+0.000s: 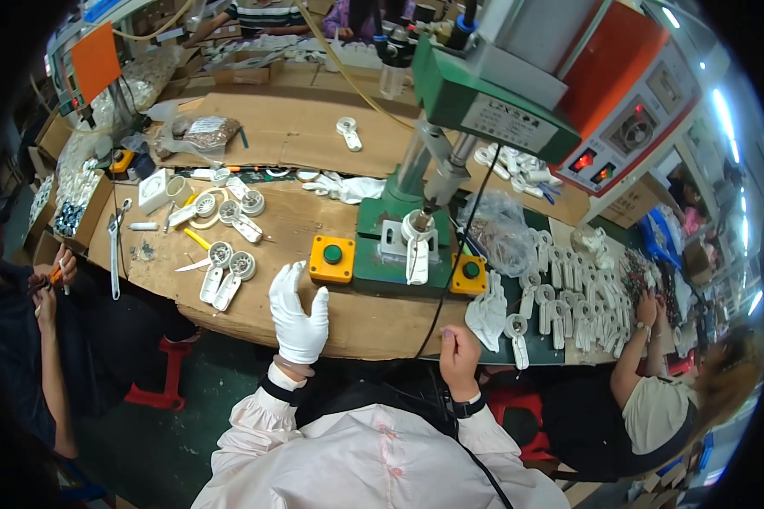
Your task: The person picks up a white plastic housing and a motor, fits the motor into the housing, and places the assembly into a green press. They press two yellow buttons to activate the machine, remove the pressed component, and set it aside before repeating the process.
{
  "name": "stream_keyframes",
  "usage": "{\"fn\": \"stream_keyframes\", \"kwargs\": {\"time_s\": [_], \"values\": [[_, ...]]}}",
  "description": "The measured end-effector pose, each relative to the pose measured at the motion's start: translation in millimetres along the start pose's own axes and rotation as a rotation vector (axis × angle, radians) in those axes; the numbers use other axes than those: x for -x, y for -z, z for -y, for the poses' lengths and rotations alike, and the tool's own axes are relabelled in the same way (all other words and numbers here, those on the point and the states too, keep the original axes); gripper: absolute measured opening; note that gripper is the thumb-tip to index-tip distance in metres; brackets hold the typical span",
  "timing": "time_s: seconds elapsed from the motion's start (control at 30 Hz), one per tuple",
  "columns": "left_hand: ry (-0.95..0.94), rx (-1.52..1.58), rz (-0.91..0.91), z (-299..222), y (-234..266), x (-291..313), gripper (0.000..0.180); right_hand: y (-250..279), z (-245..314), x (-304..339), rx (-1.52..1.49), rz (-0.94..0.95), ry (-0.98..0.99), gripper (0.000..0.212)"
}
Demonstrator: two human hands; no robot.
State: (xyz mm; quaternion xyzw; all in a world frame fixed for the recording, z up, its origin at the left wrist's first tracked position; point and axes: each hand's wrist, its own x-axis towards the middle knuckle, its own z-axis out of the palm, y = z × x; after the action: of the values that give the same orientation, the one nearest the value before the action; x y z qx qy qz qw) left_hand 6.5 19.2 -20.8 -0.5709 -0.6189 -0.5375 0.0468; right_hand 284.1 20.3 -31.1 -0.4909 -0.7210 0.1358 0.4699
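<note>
My left hand (300,316) wears a white glove and is open, fingers and thumb apart, over the table's front edge. It holds nothing and is nearest to a yellow button box (331,260) with a green button. Bare and curled into a fist with the thumb up, my right hand (460,363) is at the table edge; nothing shows in it. Between and beyond my hands stands a green press (399,219). Under its ram, a white handheld-fan body (418,259) sits in the fixture. A second yellow button box (469,275) is at the press's right, beside a loose white glove (487,312).
Many white fan bodies (581,310) lie in rows at right, near a co-worker's hands (648,307). More fan parts (227,276), an adjustable wrench (115,254) and a cardboard box (85,208) are at left. Another person's hands (53,276) work there. A black cable (460,246) hangs before the press.
</note>
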Motion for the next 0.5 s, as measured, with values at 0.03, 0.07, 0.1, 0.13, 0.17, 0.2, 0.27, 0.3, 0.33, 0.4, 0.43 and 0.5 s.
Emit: {"fn": "stream_keyframes", "kwargs": {"time_s": [0.03,0.07,0.1,0.13,0.17,0.2,0.27,0.3,0.33,0.4,0.43,0.5], "values": [[-0.008,-0.021,0.010,0.1,0.9,0.8,0.053,-1.5,-1.3,1.6,0.005,-0.003,-0.014,0.011],[-0.009,-0.018,0.024,0.5,0.4,2.2,0.053,-2.9,-2.6,1.9,0.012,0.007,0.006,0.011],[-0.007,-0.022,0.024,0.8,-0.2,3.4,0.053,-3.9,-3.6,2.0,0.019,0.017,0.026,0.011],[-0.008,-0.027,0.018,0.6,-1.7,2.8,0.053,-4.5,-4.9,0.9,0.024,0.024,0.051,0.011],[-0.010,-0.032,0.013,0.3,-2.8,2.3,0.052,-4.2,-4.8,0.7,0.024,0.018,0.042,0.011],[-0.016,-0.031,0.021,-0.3,-3.4,2.2,0.052,-3.4,-3.8,0.6,0.029,0.020,0.047,0.011],[-0.013,-0.049,0.017,-1.8,-3.5,2.8,0.051,-1.5,-1.9,1.4,0.038,0.022,0.056,0.011],[-0.011,-0.057,0.014,-1.8,-3.8,3.0,0.051,-1.3,-2.3,2.0,0.037,0.016,0.050,0.011],[-0.017,-0.056,0.020,-1.9,-3.9,3.7,0.051,-1.2,-2.9,2.7,0.016,0.000,0.036,0.010],[-0.016,-0.072,0.010,-2.1,-3.8,5.8,0.051,-0.9,-3.8,3.7,-0.025,-0.032,0.007,0.008],[-0.015,-0.079,0.005,-1.9,-4.4,5.5,0.051,-0.9,-4.0,3.0,-0.025,-0.039,0.001,0.008],[-0.011,-0.079,0.008,-2.4,-4.6,5.2,0.050,1.0,-2.7,0.5,-0.096,-0.059,-0.033,0.008]]}}
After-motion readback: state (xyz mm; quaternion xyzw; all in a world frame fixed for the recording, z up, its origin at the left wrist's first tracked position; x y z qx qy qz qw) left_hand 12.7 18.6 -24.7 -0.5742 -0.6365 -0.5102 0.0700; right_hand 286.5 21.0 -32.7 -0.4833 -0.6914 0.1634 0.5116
